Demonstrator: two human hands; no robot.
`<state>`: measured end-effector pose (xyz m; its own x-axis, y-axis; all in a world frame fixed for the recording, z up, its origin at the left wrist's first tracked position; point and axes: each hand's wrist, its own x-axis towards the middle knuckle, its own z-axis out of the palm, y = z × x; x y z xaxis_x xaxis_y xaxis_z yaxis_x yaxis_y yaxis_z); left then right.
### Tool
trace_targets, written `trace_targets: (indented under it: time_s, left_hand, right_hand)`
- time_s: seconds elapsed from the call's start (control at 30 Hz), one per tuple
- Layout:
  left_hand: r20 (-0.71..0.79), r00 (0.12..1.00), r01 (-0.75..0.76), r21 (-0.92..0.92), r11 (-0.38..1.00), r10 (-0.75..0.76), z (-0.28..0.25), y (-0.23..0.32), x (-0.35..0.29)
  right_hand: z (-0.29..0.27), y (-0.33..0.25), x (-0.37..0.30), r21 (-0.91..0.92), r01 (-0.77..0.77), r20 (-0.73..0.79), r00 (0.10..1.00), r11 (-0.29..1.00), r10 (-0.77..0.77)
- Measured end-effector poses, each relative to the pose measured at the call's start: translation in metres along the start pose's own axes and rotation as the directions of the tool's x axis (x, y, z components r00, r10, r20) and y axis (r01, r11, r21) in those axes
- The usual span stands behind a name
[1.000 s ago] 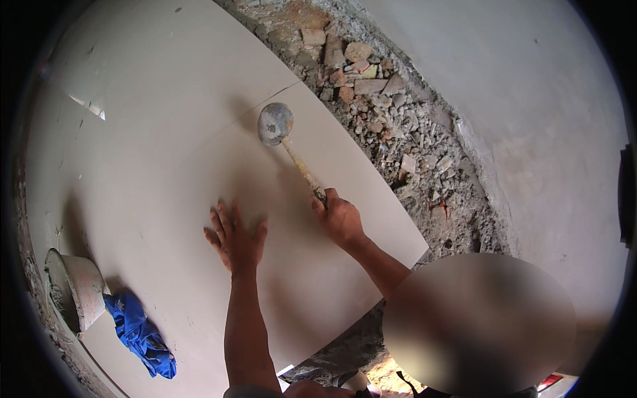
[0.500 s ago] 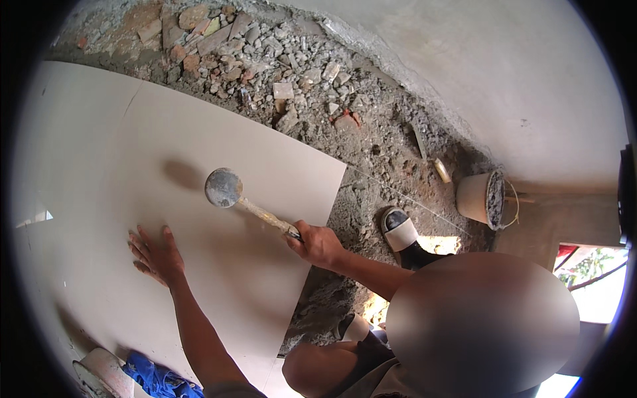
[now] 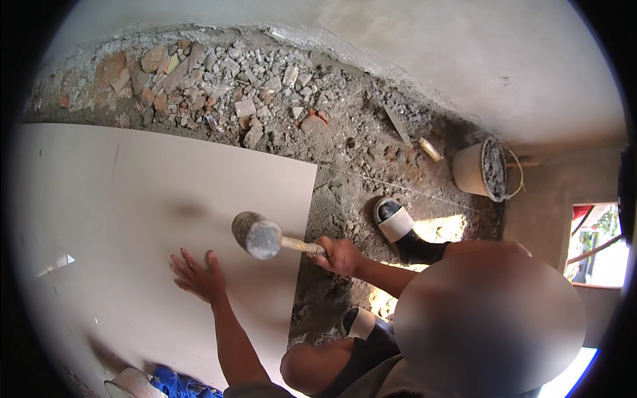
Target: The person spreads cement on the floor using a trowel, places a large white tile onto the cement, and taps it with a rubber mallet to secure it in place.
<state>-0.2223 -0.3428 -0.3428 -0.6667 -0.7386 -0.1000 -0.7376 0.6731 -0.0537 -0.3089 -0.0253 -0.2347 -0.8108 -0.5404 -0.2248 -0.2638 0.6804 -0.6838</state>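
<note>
One mallet [image 3: 260, 237] is clasped by the right hand [image 3: 340, 257], left hand [image 3: 200, 277] spread empty; lower-left tile [image 3: 126, 232] is laid, upper-left rubble [image 3: 222, 83] uncovered.

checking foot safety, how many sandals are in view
2: a sandal between the tile and bucket, another sandal beside the bent knee. More may be hidden.

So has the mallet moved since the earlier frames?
Yes. Judged against the large tile, the mallet in the right hand has moved toward the tile's right-hand edge, which its handle now crosses in view.
</note>
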Motion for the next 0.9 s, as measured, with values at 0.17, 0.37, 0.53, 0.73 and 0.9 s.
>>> trace_targets:
  time_s: [0.17, 0.37, 0.53, 0.73, 0.9]
  left_hand:
    - [0.074, 0.997, 0.031, -0.041, 0.999, -0.028, -0.012, 0.001, 0.007]
    - [0.115, 0.990, 0.084, -0.009, 0.996, -0.082, -0.019, 0.008, 0.009]
    - [0.116, 0.991, 0.075, -0.006, 0.997, -0.074, -0.019, 0.005, 0.008]
    - [0.164, 0.981, 0.105, -0.005, 0.994, -0.103, -0.025, 0.009, 0.010]
    - [0.196, 0.974, 0.116, -0.022, 0.993, -0.109, -0.030, 0.009, 0.014]
  right_hand:
    - [0.015, -0.001, 0.020, -0.087, -0.087, 0.052, 0.994, 0.992, 0.092]
    - [0.018, -0.016, 0.054, -0.138, -0.128, 0.015, 0.991, 0.982, 0.131]
    - [0.028, -0.032, 0.077, -0.098, -0.164, 0.078, 0.982, 0.982, 0.172]
    - [0.031, -0.039, 0.088, -0.007, -0.071, 0.024, 0.997, 0.997, 0.071]
    - [0.032, -0.042, 0.097, -0.061, -0.134, 0.074, 0.988, 0.989, 0.138]
